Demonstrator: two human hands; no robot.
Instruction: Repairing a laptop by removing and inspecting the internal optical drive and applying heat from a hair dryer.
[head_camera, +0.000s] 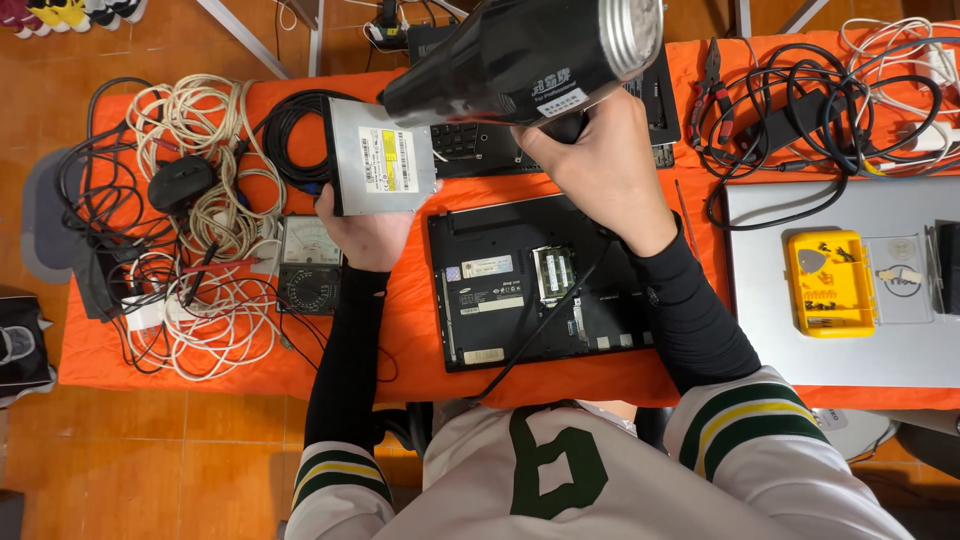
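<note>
Right of centre, a yellow parts case (828, 283) lies open on a grey laptop lid (780, 345), small bits sitting in its compartments, too small to tell apart; its clear lid (897, 278) is folded out just beside it. Around the middle, a black laptop (535, 280) rests bottom-up on the orange bench (400, 330), a bay open with green memory boards showing. Upper left, a heap of white cables (205, 150) and black cables (290, 135), a black mouse (181, 182) among them, and an analog meter (309, 265) just beside the left hand (365, 230). Upper right, more black leads (790, 110) and pliers (712, 85). The left hand's grip is pinched on a silver optical drive (380, 170), held flat above the bench at upper centre, yellow-and-white label up. The right hand (600, 165) is wrapped tight round the handle of a black blower (520, 55), its body crossing over the drive's top right corner, its cord (560, 310) trailing across the laptop.
</note>
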